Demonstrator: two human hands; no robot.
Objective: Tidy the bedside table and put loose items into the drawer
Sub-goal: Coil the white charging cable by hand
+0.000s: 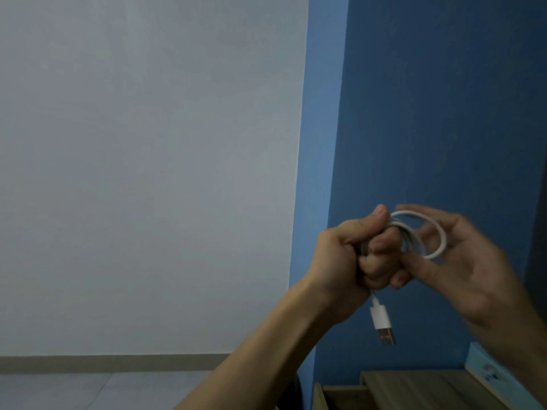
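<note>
white cable [414, 232] sits coiled right of centre, above the wooden bedside table [429, 386] at the lower right. my left hand [349, 255] is fisted round the gathered loops, thumb on top, with the usb plug [381, 324] dangling below it. my right hand [473, 267] is blurred, fingers loosely spread at the loop's far side; whether they touch it i cannot tell. i'd hold the fist tight, tuck the plug in, then lower the coil into the drawer [343, 395], which looks open.
</note>
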